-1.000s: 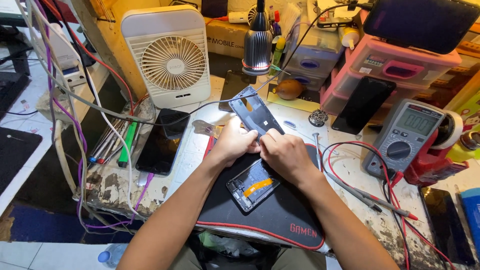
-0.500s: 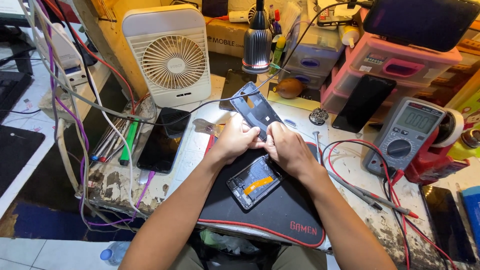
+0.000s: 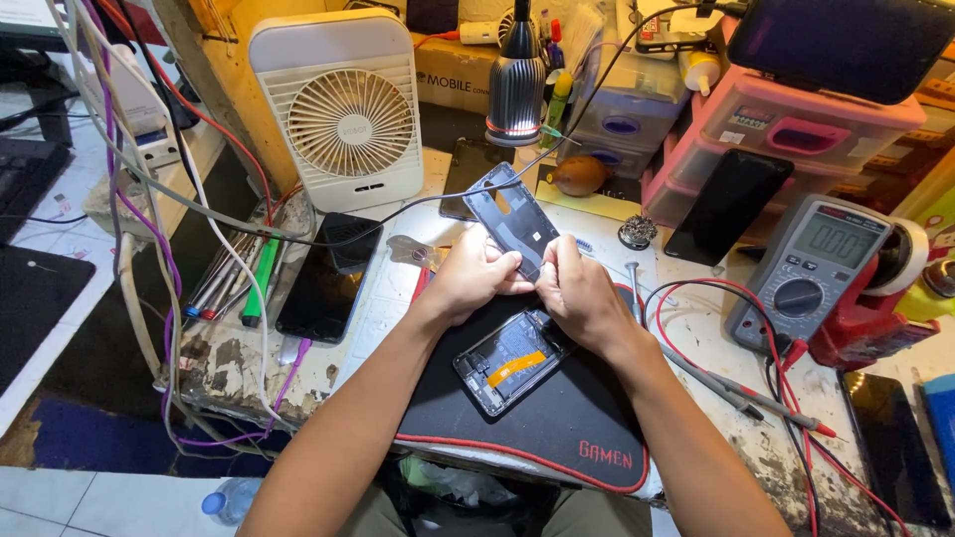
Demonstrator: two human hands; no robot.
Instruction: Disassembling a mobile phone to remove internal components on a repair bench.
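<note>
Dark grey, the phone frame is gripped at its lower end by the closed fingers of the left hand and right hand, above the opened phone on the black mat.

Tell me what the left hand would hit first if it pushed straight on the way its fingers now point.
The left hand points up and right across the bench, already gripping the dark grey phone frame. Past that, likely the small brown oval fruit, then the stacked translucent plastic drawers; depth is unclear.
</note>
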